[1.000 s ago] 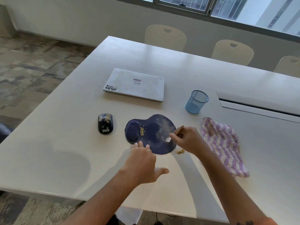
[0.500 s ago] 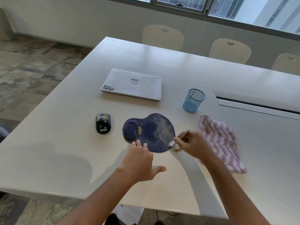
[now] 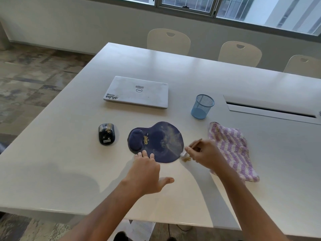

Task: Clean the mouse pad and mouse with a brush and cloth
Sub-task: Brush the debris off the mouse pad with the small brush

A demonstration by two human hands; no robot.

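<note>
The bench [image 3: 69, 171] carries everything, and I judge I am in the brushing step on the pad [image 3: 156, 143], which lies in front of me near the bench's middle with the closed laptop [image 3: 137, 92] beyond it. The cloth [image 3: 232, 150] lies flat just beside my right hand [image 3: 206, 155], untouched, so I take wiping as not yet begun. My left hand [image 3: 147, 173] rests with its fingers [image 3: 145, 153] straight and pressed on the pad's near edge to pin it, thumb spread to the side and holding nothing. My right fingers are curled round the brush [image 3: 190, 149], its pale tip down at the pad's right edge, right over a small heap of crumbs [image 3: 186, 159] on the bench. A clump of crumbs sits by the wrist rest and a pale dusty smear covers the pad's right half. The next move, as I see it, calls for carrying the brush across to that clump and sweeping it off the same edge while my left keeps the pad from sliding. The mouse [image 3: 106, 134] stands apart on the left with crumbs on top, still to be done. The mesh cup [image 3: 202, 106] stands behind the cloth. Most of the brush is hidden in my fist, so I cannot tell its bristles' shape, and part of the cloth lies under my forearm.
</note>
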